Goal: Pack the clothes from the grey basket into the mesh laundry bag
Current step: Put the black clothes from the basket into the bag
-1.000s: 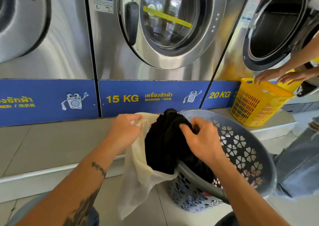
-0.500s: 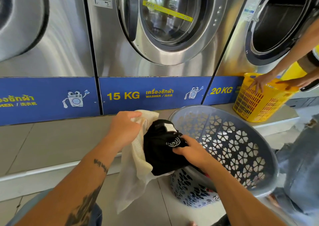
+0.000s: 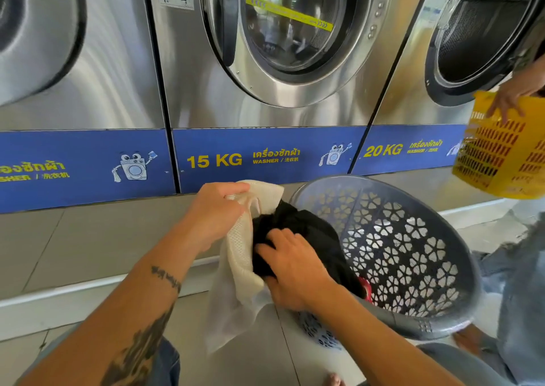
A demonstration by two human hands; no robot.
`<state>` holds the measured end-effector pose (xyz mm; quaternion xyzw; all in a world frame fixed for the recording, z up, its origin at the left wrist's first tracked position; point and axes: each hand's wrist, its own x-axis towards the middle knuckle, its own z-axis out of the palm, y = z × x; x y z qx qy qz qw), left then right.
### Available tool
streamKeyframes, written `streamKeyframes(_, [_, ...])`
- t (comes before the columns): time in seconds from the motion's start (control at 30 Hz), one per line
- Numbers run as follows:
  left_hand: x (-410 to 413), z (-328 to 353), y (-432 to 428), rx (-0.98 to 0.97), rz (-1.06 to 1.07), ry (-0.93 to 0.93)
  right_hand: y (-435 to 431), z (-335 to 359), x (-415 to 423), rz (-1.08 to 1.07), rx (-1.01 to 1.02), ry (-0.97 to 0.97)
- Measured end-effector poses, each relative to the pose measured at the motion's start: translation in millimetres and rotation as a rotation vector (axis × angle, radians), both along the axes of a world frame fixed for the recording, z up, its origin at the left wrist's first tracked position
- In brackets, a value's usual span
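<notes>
Packing is proceeding with the left hand [image 3: 215,214] gripping the mesh laundry bag [image 3: 239,267] at its mouth, just beside the grey basket [image 3: 413,253], and the right hand [image 3: 295,270] pressing the black garment [image 3: 309,229] partway in, its trailing cloth needing deeper feeding.

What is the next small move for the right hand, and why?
Probably push the black garment deeper into the mesh bag. The left hand holds the bag's mouth open, the right hand presses on the garment, yet part of it trails into the grey basket.
</notes>
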<state>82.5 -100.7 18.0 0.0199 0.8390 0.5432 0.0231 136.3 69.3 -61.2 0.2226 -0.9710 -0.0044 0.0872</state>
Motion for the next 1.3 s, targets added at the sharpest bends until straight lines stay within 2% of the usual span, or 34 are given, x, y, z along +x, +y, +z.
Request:
streamKeyframes(0.03, [0,-1,-1,-0.025,-0.005,0.000,3,0,-2,0.017,-0.001,-0.099])
streamKeyframes(0.1, [0,-3,-3,-0.064,-0.002,0.003,12,9,-3,0.023,-0.200,-0.205])
streamKeyframes(0.17, [-2,-4,-6,-0.066,0.003,0.004,24,20,-4,-0.025,-0.426,-0.108])
streamKeyframes(0.23, [-2,-4,-7,-0.064,-0.002,0.004,38,25,-6,-0.210,-0.451,0.014])
streamKeyframes(0.3, [-2,-4,-7,-0.065,-0.006,0.002,53,24,-7,-0.459,-0.484,-0.198])
streamKeyframes(0.37, [-2,-4,-5,-0.072,-0.001,0.001,62,16,-6,-0.532,-0.720,-0.501])
streamKeyframes(0.4, [-1,-5,-4,-0.080,0.000,0.001,64,12,-6,-0.526,-0.825,-0.552])
streamKeyframes(0.43, [-1,-5,-4,-0.088,-0.001,0.001,64,11,-5,-0.532,-0.845,-0.515])
streamKeyframes(0.5, [2,-5,-2,-0.096,-0.001,0.001,62,14,-4,-0.522,-0.758,-0.379])
streamKeyframes(0.63, [4,-6,-2,-0.097,-0.028,0.004,43,41,5,-0.412,-0.441,-0.099])
streamKeyframes(0.73, [2,-5,-1,-0.022,-0.018,0.002,14,46,16,-0.207,-0.400,0.050])
streamKeyframes(0.8, [1,-4,1,0.019,-0.032,0.000,3,30,15,-0.062,-0.259,0.012])
streamKeyframes(0.9, [5,-5,5,0.036,-0.096,-0.042,4,4,7,-0.047,0.152,-0.192])
streamKeyframes(0.97, [6,-7,5,-0.011,-0.119,-0.035,9,-4,2,-0.028,0.223,-0.275])
streamKeyframes(1.0, [6,-8,4,-0.033,-0.114,-0.028,10,-2,1,-0.007,0.138,-0.307])
streamKeyframes(1.07, [4,-6,-1,-0.044,-0.085,-0.035,18,10,-2,0.012,-0.204,-0.315])
streamKeyframes(1.1, [3,-6,-3,-0.046,-0.073,-0.037,26,14,-6,-0.009,-0.373,-0.247])
streamKeyframes(1.17, [2,-5,-5,-0.054,-0.068,-0.045,48,21,-11,-0.177,-0.503,-0.117])
streamKeyframes(1.23, [3,-6,-4,-0.062,-0.075,-0.051,69,21,-11,-0.399,-0.577,-0.319])
streamKeyframes(1.3, [5,-6,-1,-0.073,-0.085,-0.049,74,14,-8,-0.452,-0.668,-0.581])
